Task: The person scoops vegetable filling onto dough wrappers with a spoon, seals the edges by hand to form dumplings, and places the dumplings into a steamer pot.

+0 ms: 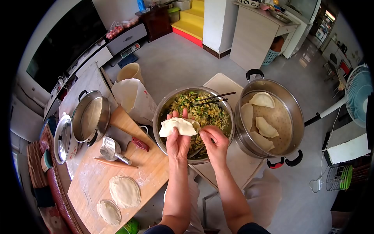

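Observation:
My left hand [177, 142] cradles a large half-moon dumpling [177, 127], thumb across its front. Most of its edge is folded together, while some filling shows at the right end. There, my right hand [215, 141] has its thumb and fingertips pinched at the dumpling's edge. Both hands are above a steel bowl [159, 113] of chopped green and yellow filling [212, 115]. Dark chopsticks [218, 97] lie across the bowl's right side. To the right, a steamer pot [299, 117] contains several similar dumplings [267, 127].
On the left, a wooden board [152, 171] carries two dough rounds [124, 191], a rolling pin [116, 162] and a metal scoop [111, 149]. Beyond are another steel pot [92, 117], a lid [64, 139] and a flour bag [134, 100]. A fan [356, 95] stands far right.

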